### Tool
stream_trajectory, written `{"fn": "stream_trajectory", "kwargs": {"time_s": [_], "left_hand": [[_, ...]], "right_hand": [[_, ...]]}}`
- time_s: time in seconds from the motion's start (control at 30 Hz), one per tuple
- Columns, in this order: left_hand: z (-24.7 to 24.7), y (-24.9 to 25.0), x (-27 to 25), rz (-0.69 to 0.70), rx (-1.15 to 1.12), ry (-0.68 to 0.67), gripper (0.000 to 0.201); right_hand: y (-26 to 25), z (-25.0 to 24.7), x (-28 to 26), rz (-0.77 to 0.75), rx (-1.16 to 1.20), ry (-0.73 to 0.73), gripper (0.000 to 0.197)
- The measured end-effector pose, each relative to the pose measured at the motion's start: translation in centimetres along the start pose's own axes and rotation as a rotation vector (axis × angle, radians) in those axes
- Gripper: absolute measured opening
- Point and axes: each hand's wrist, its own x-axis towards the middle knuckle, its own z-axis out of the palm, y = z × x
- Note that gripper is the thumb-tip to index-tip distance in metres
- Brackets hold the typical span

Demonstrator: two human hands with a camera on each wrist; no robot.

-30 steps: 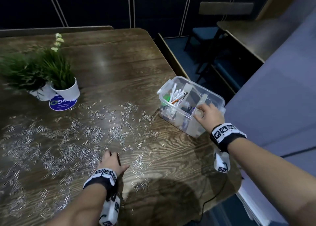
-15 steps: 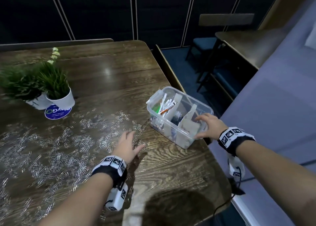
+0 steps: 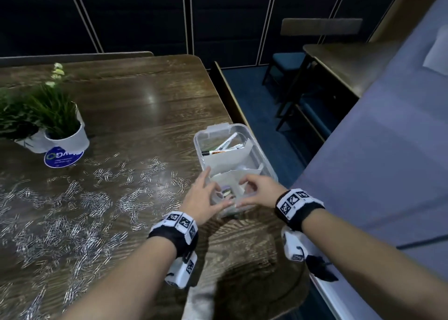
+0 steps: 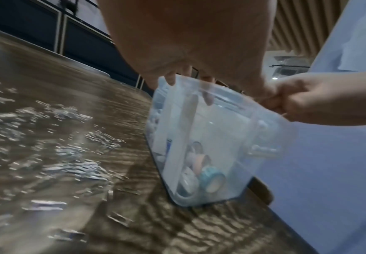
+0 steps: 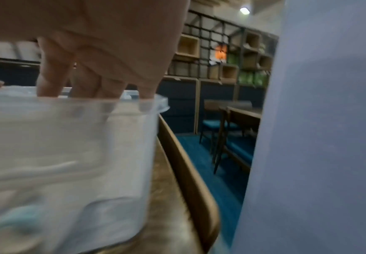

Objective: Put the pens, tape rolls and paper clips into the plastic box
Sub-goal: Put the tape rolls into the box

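Observation:
The clear plastic box [image 3: 257, 147] stands near the table's right edge, its long side pointing away from me. White pens [image 3: 226, 145] lie in its far compartment and tape rolls [image 4: 208, 175] in the near one. My left hand [image 3: 206, 197] grips the box's near left corner, with its fingers [image 4: 171, 79] hooked over the rim. My right hand [image 3: 254, 190] grips the near right corner, its fingers [image 5: 51, 82] also over the rim. Several paper clips [image 3: 84, 198] lie scattered over the wooden table [image 3: 150, 106] to the left.
Two white potted plants [image 3: 65, 135] and a blue round sticker [image 3: 63, 158] sit at the table's left. A chair back [image 3: 232, 103] stands along the right table edge, with a grey sofa [image 3: 378, 164] beyond it. Another table and chairs stand at the far right.
My left hand left the paper clips and came to the box. The box has turned lengthwise and slid nearer. My right hand shifted from its side to the near end.

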Motion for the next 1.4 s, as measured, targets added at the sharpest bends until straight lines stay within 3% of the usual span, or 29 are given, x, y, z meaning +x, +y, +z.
{"fn": "stream_trajectory", "kwargs": {"time_s": [0.1,0.17,0.27,0.37,0.43,0.5,0.6,0.7,0.83,0.97,1.0,1.13,1.3,1.4], "left_hand": [[-1.7,-2.3,0.1,0.024,-0.02,-0.047,0.055],[-2.7,-3.1,0.2,0.063,0.027,-0.059,0.053],[-3.6,-3.3,0.4,0.075,0.036,0.065,0.033],[-3.9,-3.2,0.8,-0.023,0.045,0.197,0.02],[-4.0,-3.2,0.8,-0.078,0.023,0.224,0.028],[-3.8,-3.1,0.5,-0.059,-0.007,0.199,0.037],[-2.7,-2.3,-0.2,0.124,0.075,0.108,0.054],[-0.9,-1.1,-0.8,0.213,0.198,0.034,0.073],[-0.9,-0.7,-0.8,0.079,0.211,0.022,0.079],[-2.5,-1.7,-0.4,-0.108,0.201,0.002,0.062],[-2.8,-2.5,-0.6,-0.151,0.175,0.016,0.063],[-3.2,-6.9,-2.9,-0.318,0.083,0.054,0.062],[-3.4,-12.0,-7.5,-0.478,0.124,-0.077,0.066],[-3.5,-14.5,-9.7,-0.5,0.147,-0.151,0.071]], "right_hand": [[1.1,-1.1,-0.1,-0.085,-0.093,-0.091,0.068],[2.3,-1.3,-0.1,-0.095,-0.206,-0.092,0.055],[1.9,-0.8,0.2,-0.121,-0.275,-0.06,0.029],[0.4,0.2,0.6,-0.177,-0.327,-0.029,0.036],[-0.1,0.4,0.6,-0.185,-0.227,-0.046,0.05],[0.1,-0.4,0.7,-0.251,-0.272,0.006,0.064],[1.4,-2.5,0.9,-0.189,-0.476,0.045,0.075],[3.1,-3.3,1.1,-0.079,-0.476,-0.005,0.067],[3.2,-2.6,1.3,-0.109,-0.471,0.075,0.064],[1.1,0.0,1.5,-0.146,-0.493,0.094,0.103],[0.6,0.9,1.5,-0.132,-0.448,0.115,0.101],[-1.4,3.9,0.9,0.035,-0.326,0.235,0.057],[-3.7,5.5,1.4,0.13,-0.292,0.28,0.055],[-5.3,6.0,1.7,0.188,-0.262,0.289,0.05]]}}
